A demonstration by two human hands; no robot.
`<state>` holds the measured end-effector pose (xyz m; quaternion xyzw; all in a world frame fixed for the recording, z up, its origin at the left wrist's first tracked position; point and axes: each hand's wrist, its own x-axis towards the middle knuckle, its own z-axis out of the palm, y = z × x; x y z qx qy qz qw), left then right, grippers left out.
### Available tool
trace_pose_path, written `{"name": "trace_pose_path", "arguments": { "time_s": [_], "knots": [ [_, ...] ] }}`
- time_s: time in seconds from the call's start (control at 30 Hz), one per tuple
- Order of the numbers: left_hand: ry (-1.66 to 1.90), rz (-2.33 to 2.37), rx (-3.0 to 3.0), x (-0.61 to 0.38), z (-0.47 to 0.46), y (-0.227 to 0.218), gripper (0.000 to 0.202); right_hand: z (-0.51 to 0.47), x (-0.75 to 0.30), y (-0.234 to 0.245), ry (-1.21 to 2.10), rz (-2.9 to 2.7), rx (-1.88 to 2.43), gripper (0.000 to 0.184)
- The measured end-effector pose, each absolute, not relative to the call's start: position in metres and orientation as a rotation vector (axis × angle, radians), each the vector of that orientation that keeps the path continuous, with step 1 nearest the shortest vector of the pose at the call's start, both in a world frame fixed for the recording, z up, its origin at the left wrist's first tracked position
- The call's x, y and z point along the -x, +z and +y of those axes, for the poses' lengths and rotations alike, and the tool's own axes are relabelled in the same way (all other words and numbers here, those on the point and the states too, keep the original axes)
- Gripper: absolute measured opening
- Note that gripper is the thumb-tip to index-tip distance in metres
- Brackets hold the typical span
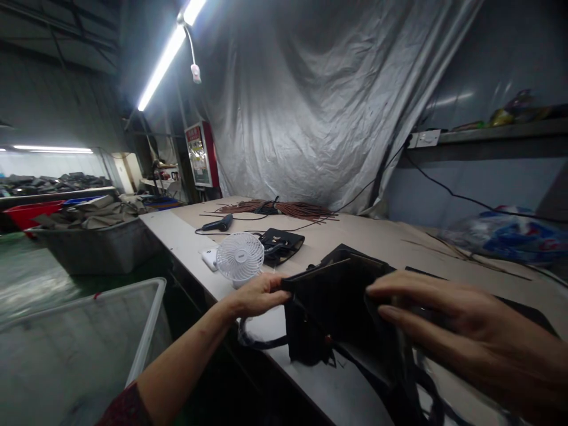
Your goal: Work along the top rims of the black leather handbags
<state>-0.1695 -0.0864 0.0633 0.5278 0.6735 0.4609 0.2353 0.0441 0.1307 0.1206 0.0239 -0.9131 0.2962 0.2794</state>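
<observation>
A black handbag (306,325) stands tilted on the table's front edge, its mouth spread and its dark inside facing me. My left hand (261,293) pinches the left rim between thumb and fingers. At the opposite side, my right hand (439,313) closes its thumb and fingers on the bag's right edge, slightly blurred. Dark straps hang from the bag, one looping out to the left below my left wrist. Behind it lies a second, smaller black bag (280,244) with a gold-coloured clasp. The bottom of the held bag is partly hidden.
A small white fan (240,258) stands left of the bags, by a white device (209,259). Farther back are a barcode scanner (218,223) and a bundle of brown cords (284,208). Large bins (151,313) stand left of the table (373,231); a silver sheet hangs behind.
</observation>
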Motion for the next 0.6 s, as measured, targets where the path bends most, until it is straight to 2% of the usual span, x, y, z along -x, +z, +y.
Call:
{"name": "trace_pose_path", "arguments": {
  "time_s": [0.1, 0.27, 0.43, 0.6],
  "knots": [
    [1.282, 1.874, -1.423, 0.168, -0.087, 0.06, 0.029, 0.126, 0.002, 0.131, 0.56, -2.578, -0.34, 0.022],
    [1.382, 1.829, -1.477, 0.167, -0.087, 0.063, 0.043, 0.118, 0.047, 0.119, 0.266, -2.63, -0.43, 0.011],
    [1.413, 1.833, -1.533, 0.166, -0.088, 0.064, 0.054, 0.111, 0.063, 0.114, 0.257, -2.627, -0.426, 0.006],
    [1.415, 1.827, -1.495, 0.167, -0.087, 0.06, 0.055, 0.106, 0.069, 0.111, 0.362, -2.654, -0.431, 0.005]
  ]
}}
